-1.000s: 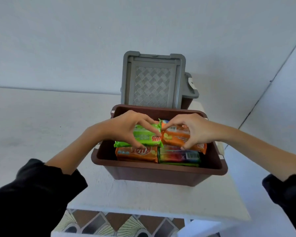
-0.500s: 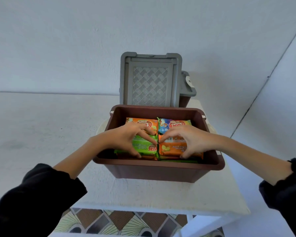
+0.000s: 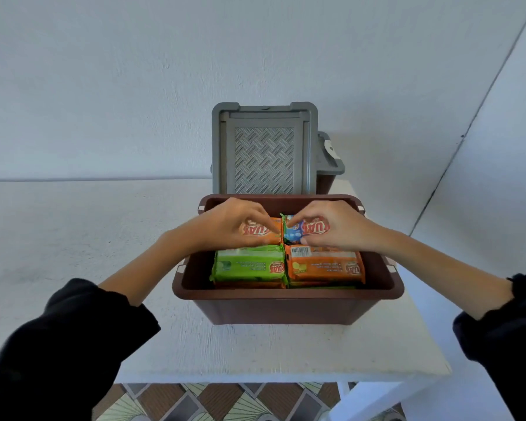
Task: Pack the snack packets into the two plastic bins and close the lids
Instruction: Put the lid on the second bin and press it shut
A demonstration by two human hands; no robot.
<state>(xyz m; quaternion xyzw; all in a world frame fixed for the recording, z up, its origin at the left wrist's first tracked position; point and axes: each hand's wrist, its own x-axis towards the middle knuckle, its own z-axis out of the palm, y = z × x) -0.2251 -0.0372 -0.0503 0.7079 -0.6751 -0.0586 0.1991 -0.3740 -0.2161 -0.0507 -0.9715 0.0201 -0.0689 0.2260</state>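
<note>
Two hands are down in the open brown plastic bin (image 3: 286, 308), which sits mid white tabletop (image 3: 255, 354). Left hand (image 3: 231, 227) pinches the orange foil snack packet (image 3: 263, 230) at back-left between curled fingers and thumb. Right hand (image 3: 337, 226) does the same on the blue-and-orange foil snack packet (image 3: 293, 233) at back-right. Those two packets touch at the centre seam.

Front row is in: green foil snack packet (image 3: 249, 267) on the left, orange barcode-labelled snack packet (image 3: 325, 267) on the right, side by side, with more packets showing under them.

Step, my read: seating the back pair of the top layer. This bin looks nearly full.

Grey plastic lid with woven-pattern panel (image 3: 264, 153) stands upright just behind the bin's back wall. Can't tell if it's hinged or leaning. Second brown plastic bin (image 3: 327, 180) is mostly hidden behind it. Its grey top looks down; contents not visible.

Next move needs:
- let go of both packets and press them flat below the rim
- clear the hands
- bring the grey lid forward and down square onto the rim

Risk: a proud packet edge stops the lid seating.
</note>
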